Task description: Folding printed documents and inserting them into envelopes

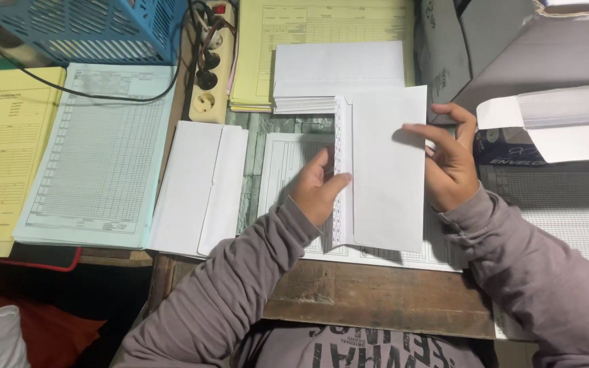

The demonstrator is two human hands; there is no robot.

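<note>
**Both hands on a white envelope at the near edge of the table**

A white envelope (pixel 386 170) lay upright in the middle of the wooden table (pixel 376 296), close to its near edge, resting on a printed white form (pixel 284 163). A folded sheet with a perforated edge strip (pixel 337 170) stuck out along the envelope's left side. The left hand (pixel 316 191) pressed on that strip, thumb stretched across onto the envelope, its grip closed lightly on the paper's edge. The right hand (pixel 450 160) lay on the envelope's right edge, fingers spread flat over the paper, the grip apart rather than pinched.

Just behind the envelope sat a stack of white envelopes (pixel 339 75), itself on a pile of yellow forms (pixel 264 41). To the left lay a flat pile of opened envelopes (pixel 195 187), and beyond it pale blue forms (pixel 100 150) and more yellow sheets (pixel 5 150) toward the left edge. A power strip (pixel 209 65) ran along the far side beside a blue wire basket (pixel 83 27). Toward the right edge stood an open box of envelopes (pixel 553 119).
</note>
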